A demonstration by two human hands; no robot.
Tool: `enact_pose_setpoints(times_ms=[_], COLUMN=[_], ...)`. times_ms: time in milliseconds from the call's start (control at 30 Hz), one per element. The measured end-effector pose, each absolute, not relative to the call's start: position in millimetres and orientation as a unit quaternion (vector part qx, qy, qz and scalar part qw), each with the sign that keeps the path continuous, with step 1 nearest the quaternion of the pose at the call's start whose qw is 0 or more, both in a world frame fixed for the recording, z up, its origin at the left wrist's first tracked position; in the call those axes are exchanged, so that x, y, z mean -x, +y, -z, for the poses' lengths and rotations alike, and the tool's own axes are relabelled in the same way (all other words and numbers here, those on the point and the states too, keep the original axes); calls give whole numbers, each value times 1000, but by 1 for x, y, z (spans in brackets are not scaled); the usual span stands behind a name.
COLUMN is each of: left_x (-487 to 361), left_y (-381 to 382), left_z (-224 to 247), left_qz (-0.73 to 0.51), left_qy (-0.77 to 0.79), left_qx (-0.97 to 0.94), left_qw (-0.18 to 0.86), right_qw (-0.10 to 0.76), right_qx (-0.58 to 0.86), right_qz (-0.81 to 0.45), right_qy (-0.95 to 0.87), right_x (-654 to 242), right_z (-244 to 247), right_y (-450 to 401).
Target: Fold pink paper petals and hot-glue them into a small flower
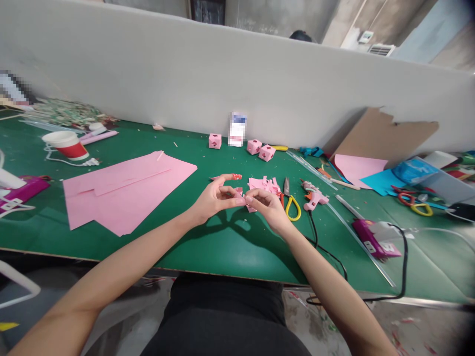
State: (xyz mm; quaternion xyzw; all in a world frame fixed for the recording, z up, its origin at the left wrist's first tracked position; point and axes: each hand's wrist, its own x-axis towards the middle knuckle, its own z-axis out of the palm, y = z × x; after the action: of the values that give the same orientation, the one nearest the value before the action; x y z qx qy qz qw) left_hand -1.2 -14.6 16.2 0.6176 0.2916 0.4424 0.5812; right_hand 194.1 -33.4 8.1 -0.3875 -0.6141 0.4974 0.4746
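Observation:
Over the green table, my left hand and my right hand meet, thumbs and fingertips pinching a small folded pink paper piece. Fingers hide most of that piece, so its full shape does not show. A red patterned wrap covers my left index fingertip. Just behind the right hand lies a pile of cut pink paper strips. Scissors with yellow and red handles lie to the right of it. Farther back sit pink paper cubes with dark cutouts, one cube on the left and two cubes on the right.
Large pink paper sheets cover the left of the table. A paper cup stands beyond them. At right lie a pink glue gun with a black cord, clear glue sticks, a purple box and cardboard.

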Motion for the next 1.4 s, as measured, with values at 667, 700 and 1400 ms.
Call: enact_pose_setpoints(times_ms=[667, 700, 1400], left_x=[2, 2, 1], left_y=[-11, -12, -10], left_z=[-14, -15, -14], left_qz=[-458, -459, -471], left_qy=[288, 289, 302], left_qx=[-668, -674, -605], left_qw=[511, 502, 566], right_qw=[504, 506, 497], right_qx=[388, 385, 405], right_qz=[-434, -437, -226], right_qy=[-638, -637, -734], right_x=[-192, -192, -193], right_z=[-3, -3, -4], right_y=[-31, -31, -35])
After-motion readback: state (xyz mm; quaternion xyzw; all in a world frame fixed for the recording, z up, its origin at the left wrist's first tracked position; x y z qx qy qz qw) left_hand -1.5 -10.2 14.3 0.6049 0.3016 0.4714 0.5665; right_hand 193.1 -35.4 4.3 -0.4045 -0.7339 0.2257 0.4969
